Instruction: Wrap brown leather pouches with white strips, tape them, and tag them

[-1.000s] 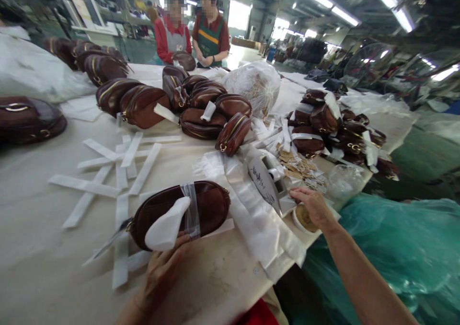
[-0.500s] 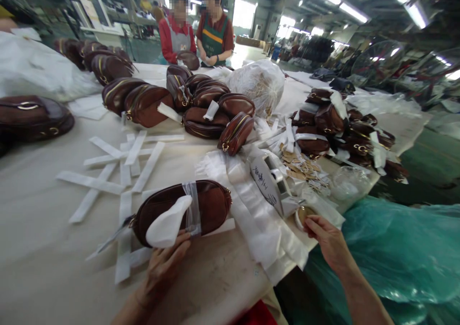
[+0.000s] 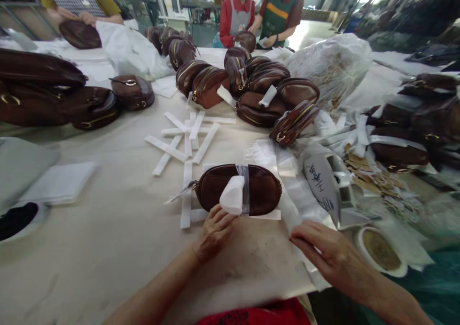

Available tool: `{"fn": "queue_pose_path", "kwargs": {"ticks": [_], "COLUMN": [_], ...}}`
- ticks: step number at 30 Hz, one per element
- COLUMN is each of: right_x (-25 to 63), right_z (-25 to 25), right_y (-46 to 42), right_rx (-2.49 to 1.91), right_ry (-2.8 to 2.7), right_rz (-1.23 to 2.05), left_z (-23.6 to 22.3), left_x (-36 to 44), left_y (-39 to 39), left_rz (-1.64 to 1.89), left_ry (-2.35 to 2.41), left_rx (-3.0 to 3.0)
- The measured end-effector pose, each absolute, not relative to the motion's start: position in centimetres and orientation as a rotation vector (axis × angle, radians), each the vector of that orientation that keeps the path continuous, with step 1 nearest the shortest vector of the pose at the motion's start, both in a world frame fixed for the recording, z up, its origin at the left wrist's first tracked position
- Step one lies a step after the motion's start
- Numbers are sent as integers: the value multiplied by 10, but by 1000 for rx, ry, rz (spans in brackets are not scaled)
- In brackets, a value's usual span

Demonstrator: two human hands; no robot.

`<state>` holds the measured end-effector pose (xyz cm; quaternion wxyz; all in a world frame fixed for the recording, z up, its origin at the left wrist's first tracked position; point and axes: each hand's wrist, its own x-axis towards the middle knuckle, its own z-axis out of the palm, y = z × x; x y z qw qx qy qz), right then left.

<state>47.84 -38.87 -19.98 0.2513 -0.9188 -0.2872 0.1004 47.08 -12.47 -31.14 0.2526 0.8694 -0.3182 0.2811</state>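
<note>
Brown leather covers the bag point(image 3: 264, 191), which lies lengthwise on the pale table point(image 3: 136, 258), just ahead of the person; take it as the centre of the clock. Clear film point(image 3: 246, 191) bands its middle, and a white padded piece point(image 3: 232, 196) lies over its front, slanting down towards 7 o'clock. From 7 o'clock the left hand point(image 3: 216, 230) reaches in, palm down, fingers slightly apart, tips at the bag's lower edge by the white padded piece, gripping nothing

At 4 o'clock the right hand point(image 3: 325, 249) is apart from the bag, thumb and fingertips brought together over translucent sheets point(image 3: 293, 198); whether anything thin is pinched there, I cannot tell. Beyond it, also towards 4 o'clock, sits a round white-rimmed item point(image 3: 381, 251). A grey holder point(image 3: 321, 183) with black handwriting stands at 3 o'clock, and brown tags point(image 3: 372, 174) are heaped past it

White strips point(image 3: 167, 148) cross one another at 10 o'clock, while more brown bags point(image 3: 262, 108) cluster around 12 to 1. Farther off near 12, a person in red sleeves point(image 3: 225, 23) holds a rounded brown bag point(image 3: 246, 41)
</note>
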Motion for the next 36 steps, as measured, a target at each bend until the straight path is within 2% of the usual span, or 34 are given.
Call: {"fn": "queue_pose_path", "kwargs": {"ticks": [4,8,19,30,33,36], "right_x": [523,554,577,598,586,548], "right_z": [-205,-223,-228,-224,-225,-239], "right_y": [-325,-298,-268,-267,-279,-289], "right_rx": [-2568,-2647,-2778,-2934,-2944,-2806], "right_ry": [-1247,-1475,-1417,-1100,-1080,-1126], "right_rz": [388,540,885,668,490,89], "left_z": [-313,-315,-327,-324,-325,-325], "left_x": [470,471,472,471,472,471], "left_y": [-124,-125,-123,-123,-123,-124], "left_rz": [771,764,770,788,777,744], "left_ry": [-866,-861,-895,-916,-905,-855], "left_rx": [2302,2286,2234,2243,2223,2202]}}
